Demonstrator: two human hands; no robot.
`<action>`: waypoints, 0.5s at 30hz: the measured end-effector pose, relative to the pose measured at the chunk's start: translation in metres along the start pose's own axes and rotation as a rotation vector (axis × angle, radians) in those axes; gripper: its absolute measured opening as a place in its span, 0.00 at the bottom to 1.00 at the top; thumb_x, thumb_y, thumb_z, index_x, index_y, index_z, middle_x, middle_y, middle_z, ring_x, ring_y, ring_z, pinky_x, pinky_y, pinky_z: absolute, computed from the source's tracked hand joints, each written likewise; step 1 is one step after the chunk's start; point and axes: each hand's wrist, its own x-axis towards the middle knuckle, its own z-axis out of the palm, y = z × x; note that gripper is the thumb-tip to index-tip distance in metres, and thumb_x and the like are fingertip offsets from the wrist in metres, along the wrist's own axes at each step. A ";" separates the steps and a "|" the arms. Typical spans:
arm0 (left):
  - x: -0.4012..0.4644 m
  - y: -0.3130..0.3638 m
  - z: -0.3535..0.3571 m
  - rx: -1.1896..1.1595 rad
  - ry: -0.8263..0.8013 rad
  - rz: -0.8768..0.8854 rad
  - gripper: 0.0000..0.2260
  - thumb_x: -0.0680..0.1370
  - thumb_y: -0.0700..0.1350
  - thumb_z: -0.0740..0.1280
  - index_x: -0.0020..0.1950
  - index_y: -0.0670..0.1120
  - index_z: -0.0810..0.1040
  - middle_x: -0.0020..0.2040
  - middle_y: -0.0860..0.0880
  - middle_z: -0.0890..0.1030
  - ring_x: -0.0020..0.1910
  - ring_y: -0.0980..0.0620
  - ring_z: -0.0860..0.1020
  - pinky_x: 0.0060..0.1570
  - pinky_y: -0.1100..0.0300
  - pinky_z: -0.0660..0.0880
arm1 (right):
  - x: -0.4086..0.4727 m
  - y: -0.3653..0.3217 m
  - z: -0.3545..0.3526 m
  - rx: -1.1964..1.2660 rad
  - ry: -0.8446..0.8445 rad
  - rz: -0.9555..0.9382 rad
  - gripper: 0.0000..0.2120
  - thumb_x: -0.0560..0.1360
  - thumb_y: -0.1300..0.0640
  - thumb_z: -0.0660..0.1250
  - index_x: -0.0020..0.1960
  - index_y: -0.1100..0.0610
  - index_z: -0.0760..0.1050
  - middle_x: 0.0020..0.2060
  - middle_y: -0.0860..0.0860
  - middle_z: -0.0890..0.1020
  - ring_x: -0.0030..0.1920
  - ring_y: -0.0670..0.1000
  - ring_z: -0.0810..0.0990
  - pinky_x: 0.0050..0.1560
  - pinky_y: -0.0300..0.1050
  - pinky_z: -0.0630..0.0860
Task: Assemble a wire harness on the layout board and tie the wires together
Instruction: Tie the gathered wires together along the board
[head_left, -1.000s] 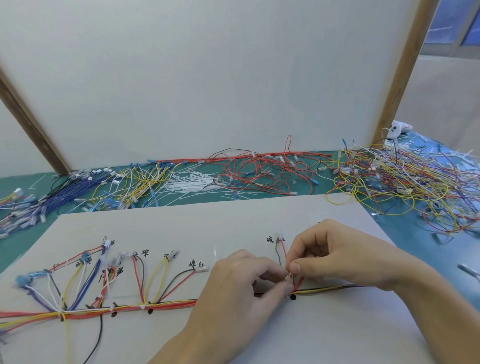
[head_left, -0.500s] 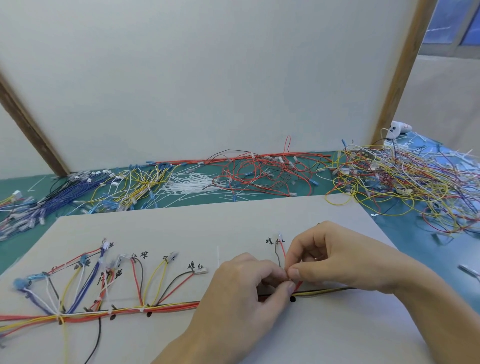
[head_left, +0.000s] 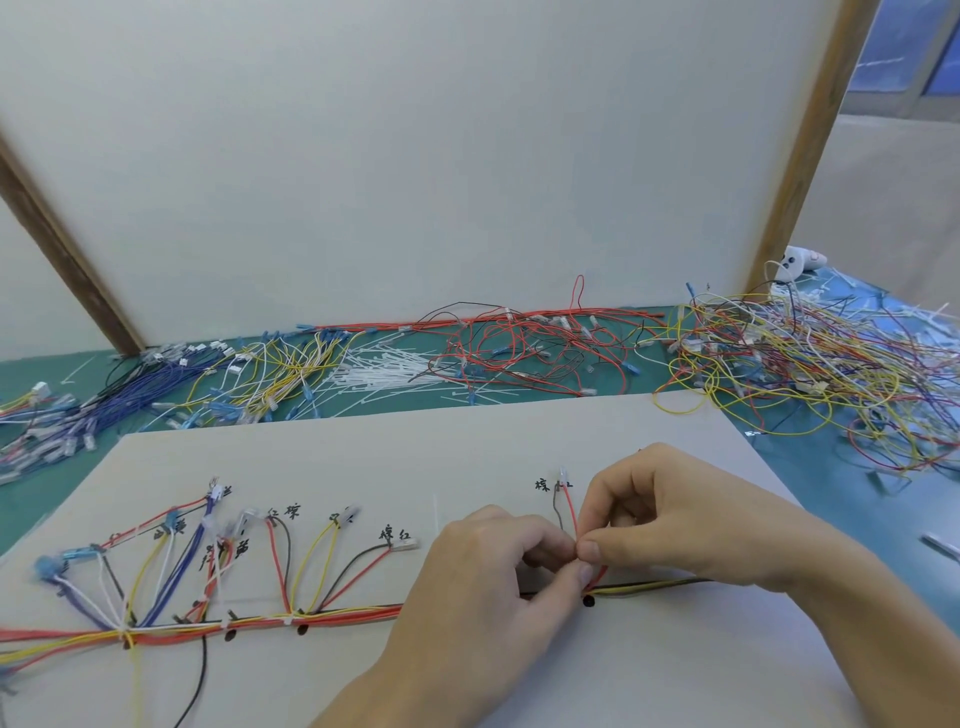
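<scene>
A white layout board (head_left: 467, 447) lies flat in front of me with handwritten labels. A harness trunk (head_left: 249, 621) of red, yellow and black wires runs left to right across it, with branch wires fanning up to small connectors. My left hand (head_left: 483, 582) and my right hand (head_left: 691, 519) meet at the trunk's right part, above a black dot (head_left: 588, 601). Both pinch something small and hard to make out at the foot of a red and brown branch (head_left: 566, 506). A thin white tie strip (head_left: 435, 512) stands up left of my left hand.
Behind the board on the green mat lie piles of blue wires (head_left: 135, 384), yellow wires (head_left: 280, 374), white cable ties (head_left: 384, 371), red wires (head_left: 524, 353) and a mixed tangle (head_left: 810, 374) at the right. A large white panel (head_left: 415, 156) stands behind.
Both hands stay at the same branch point; fingers shift slightly. The thin white strip left of my left hand has risen a little above the knuckles.
</scene>
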 end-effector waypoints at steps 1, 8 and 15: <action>0.001 0.000 0.000 0.000 -0.005 -0.007 0.08 0.72 0.60 0.72 0.49 0.61 0.84 0.39 0.58 0.81 0.38 0.63 0.80 0.38 0.75 0.69 | 0.000 0.000 0.000 -0.016 0.007 -0.008 0.07 0.72 0.49 0.77 0.44 0.52 0.85 0.33 0.59 0.83 0.30 0.49 0.72 0.29 0.40 0.67; 0.003 0.000 0.002 0.054 -0.017 -0.021 0.09 0.71 0.59 0.71 0.50 0.59 0.83 0.50 0.68 0.78 0.40 0.62 0.78 0.39 0.72 0.71 | 0.000 -0.001 0.001 -0.089 0.006 -0.072 0.04 0.73 0.51 0.75 0.43 0.51 0.85 0.36 0.53 0.87 0.32 0.44 0.75 0.33 0.39 0.70; 0.004 0.002 0.003 0.046 -0.014 -0.005 0.06 0.72 0.56 0.71 0.47 0.57 0.81 0.46 0.66 0.80 0.36 0.62 0.77 0.36 0.71 0.69 | 0.000 0.000 0.002 -0.087 0.027 -0.063 0.06 0.73 0.49 0.74 0.43 0.51 0.85 0.38 0.55 0.87 0.34 0.46 0.78 0.36 0.44 0.73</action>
